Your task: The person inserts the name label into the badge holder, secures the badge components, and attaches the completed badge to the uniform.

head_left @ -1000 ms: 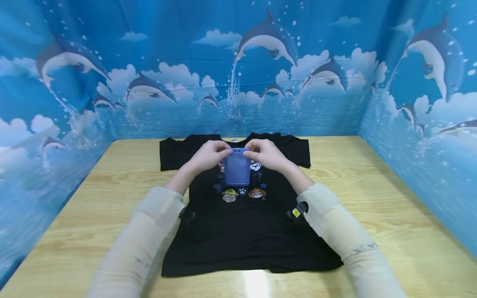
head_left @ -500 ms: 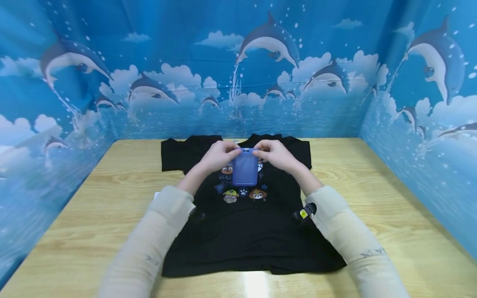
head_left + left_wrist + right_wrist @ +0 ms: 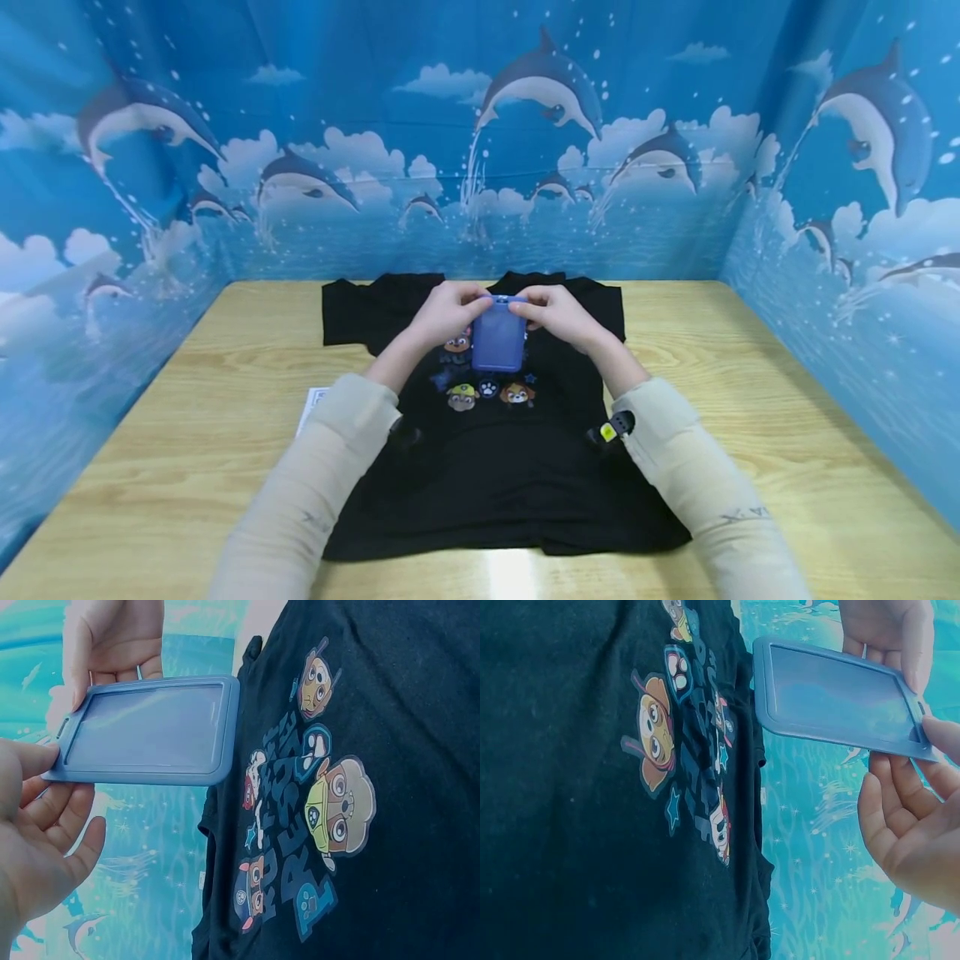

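Note:
A blue badge holder [image 3: 498,337] with a clear window hangs upright between both hands, slotted end up. My left hand [image 3: 448,315] pinches its upper left corner between thumb and fingers; my right hand [image 3: 558,313] pinches the upper right corner. Both wrist views show the thumbs on the near face and the fingers behind. The holder [image 3: 150,731] looks held above the cloth, and its window [image 3: 840,694] seems to have no card in it. Under the hands a black T-shirt [image 3: 495,475] lies spread out, with cartoon dog prints [image 3: 462,397] on its chest, partly covered by the holder.
A wooden table [image 3: 247,367] bears the shirt. A white printed card or paper [image 3: 311,406] lies left of the shirt, partly hidden by the left sleeve. Blue dolphin-print curtains [image 3: 360,233] enclose the back and sides.
Both hands have shifted slightly right with the badge holder, still gripping its top corners. The white card beside the left sleeve has come into view as that arm moved.

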Tool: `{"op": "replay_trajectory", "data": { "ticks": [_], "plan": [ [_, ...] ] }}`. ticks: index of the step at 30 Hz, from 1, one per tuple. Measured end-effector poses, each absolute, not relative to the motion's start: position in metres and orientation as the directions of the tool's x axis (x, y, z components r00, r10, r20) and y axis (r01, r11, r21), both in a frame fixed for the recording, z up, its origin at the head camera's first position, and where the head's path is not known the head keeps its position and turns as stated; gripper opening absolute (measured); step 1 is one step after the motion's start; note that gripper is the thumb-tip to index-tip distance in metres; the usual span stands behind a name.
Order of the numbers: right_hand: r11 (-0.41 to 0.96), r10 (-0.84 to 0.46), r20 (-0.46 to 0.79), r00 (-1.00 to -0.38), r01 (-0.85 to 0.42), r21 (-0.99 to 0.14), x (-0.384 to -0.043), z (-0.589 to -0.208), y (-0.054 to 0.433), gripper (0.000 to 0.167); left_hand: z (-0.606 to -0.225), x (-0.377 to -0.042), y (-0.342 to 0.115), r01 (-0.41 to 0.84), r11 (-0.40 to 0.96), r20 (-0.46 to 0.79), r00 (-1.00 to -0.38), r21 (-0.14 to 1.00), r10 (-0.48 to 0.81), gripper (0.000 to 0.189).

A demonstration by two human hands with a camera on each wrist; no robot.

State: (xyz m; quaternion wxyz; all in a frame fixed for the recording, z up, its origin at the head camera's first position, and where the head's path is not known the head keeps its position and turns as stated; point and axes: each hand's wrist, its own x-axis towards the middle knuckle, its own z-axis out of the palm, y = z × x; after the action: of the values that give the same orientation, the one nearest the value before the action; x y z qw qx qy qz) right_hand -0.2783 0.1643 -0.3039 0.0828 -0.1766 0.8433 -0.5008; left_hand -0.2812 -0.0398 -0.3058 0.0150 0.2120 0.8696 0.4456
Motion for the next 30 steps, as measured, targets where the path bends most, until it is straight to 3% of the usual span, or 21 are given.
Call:
{"op": "replay_trajectory", "data": {
  "ticks": [30],
  "plan": [
    [0.371,-0.350,0.005,-0.937,-0.143,-0.918,-0.2822,-0.3057,0.1593,0.031,-0.3067,-0.2838,-0.0370,0.293,0.479,0.126,-0.928,0.827,0.350,0.022]
  ]
}}
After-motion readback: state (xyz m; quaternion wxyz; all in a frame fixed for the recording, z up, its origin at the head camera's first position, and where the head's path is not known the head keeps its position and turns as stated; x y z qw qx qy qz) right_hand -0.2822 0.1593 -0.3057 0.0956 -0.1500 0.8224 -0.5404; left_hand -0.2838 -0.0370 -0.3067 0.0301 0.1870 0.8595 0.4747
